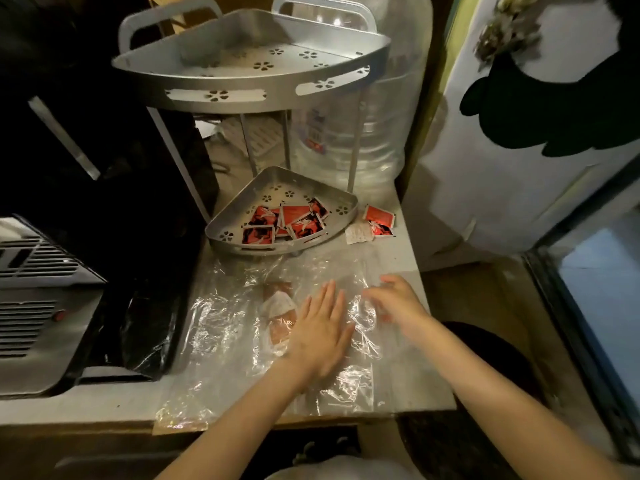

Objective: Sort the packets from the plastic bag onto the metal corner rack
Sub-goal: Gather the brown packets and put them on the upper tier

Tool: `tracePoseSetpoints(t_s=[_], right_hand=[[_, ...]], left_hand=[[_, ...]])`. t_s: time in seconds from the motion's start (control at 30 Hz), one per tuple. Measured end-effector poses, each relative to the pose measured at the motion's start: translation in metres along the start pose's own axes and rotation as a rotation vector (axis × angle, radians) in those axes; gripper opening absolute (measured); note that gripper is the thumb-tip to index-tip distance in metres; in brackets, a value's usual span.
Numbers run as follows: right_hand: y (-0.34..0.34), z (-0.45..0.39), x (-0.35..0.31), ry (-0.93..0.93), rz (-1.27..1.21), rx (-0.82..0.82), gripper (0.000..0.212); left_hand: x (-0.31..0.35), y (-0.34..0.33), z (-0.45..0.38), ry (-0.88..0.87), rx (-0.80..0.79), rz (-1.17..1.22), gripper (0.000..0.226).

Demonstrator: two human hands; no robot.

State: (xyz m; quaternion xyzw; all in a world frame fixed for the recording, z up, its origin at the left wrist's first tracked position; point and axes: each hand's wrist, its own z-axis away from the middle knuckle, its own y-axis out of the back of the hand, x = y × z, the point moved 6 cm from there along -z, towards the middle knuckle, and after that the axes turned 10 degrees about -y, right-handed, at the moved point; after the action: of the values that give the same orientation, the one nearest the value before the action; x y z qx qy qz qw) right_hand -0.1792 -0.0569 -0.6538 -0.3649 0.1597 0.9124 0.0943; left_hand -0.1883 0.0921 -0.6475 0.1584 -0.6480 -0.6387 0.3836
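Lying flat across the pale countertop, a clear plastic bag is shown crinkled and spread from the front edge of the counter towards the metal corner rack. The left hand is laid palm down on the bag with its fingers straight and together, gripping nothing. The right hand is seen just beside it over the bag, blurred, with the fingers loosely extended; whether the film is being touched cannot be told. A few packets are visible through the bag, just left of the left hand. The rack stands at the back of the counter; its lower shelf holds a loose heap of red and black packets, while the upper shelf is seen perforated with flower-shaped holes. Two further packets lie on the bare counter just right of the lower shelf, outside it. A large clear water bottle stands behind the rack, to its right. A dark appliance occupies the left rear of the counter, with a grey vented unit in front of it and black plastic film at its base. A pale door bearing dark shapes is seen to the right. The scene is dimly lit.
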Motion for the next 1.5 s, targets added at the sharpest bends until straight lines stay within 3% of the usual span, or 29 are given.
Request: tracePoseSetpoints(t_s=[0.13,0.27,0.53,0.63,0.8,0.93,1.07,1.13,1.27,1.4,1.5], right_hand=[[-0.005,0.009,0.001,-0.021,0.198,-0.103,0.032],[-0.016,0.012,-0.004,0.084,0.416,-0.138,0.014],[0.010,0.009,-0.045,0.198,0.232,-0.178,0.013],[0.020,0.022,-0.069,0.266,0.158,-0.300,0.021],[0.028,0.047,-0.103,0.332,0.172,-0.391,0.025],[0.025,0.071,-0.128,0.442,0.196,-0.435,0.025],[0.019,0.089,-0.146,0.477,0.096,-0.541,0.028],[0.020,0.090,-0.151,0.451,-0.014,-0.583,0.034],[0.020,0.080,-0.147,0.402,-0.099,-0.626,0.029],[0.024,0.060,-0.131,0.315,-0.176,-0.599,0.019],[0.024,0.042,-0.111,0.229,-0.178,-0.556,0.047]], left_hand=[[-0.005,-0.010,-0.001,0.021,-0.049,0.009,0.054],[-0.006,-0.008,-0.002,0.015,-0.008,0.078,0.054],[-0.021,0.013,0.001,0.027,0.160,0.218,0.056],[-0.026,0.015,0.000,0.047,0.224,0.349,0.056],[-0.026,0.019,-0.001,0.143,0.267,0.848,0.066],[-0.026,0.022,-0.010,0.327,0.277,1.443,0.061],[-0.025,0.032,-0.018,0.406,0.263,1.762,0.061],[-0.024,0.037,-0.017,0.386,0.213,1.898,0.057],[-0.022,0.061,-0.011,0.121,0.204,2.076,0.031],[-0.048,0.070,0.004,0.222,0.345,1.830,0.030],[-0.067,0.076,0.020,0.299,0.405,1.727,0.040]])
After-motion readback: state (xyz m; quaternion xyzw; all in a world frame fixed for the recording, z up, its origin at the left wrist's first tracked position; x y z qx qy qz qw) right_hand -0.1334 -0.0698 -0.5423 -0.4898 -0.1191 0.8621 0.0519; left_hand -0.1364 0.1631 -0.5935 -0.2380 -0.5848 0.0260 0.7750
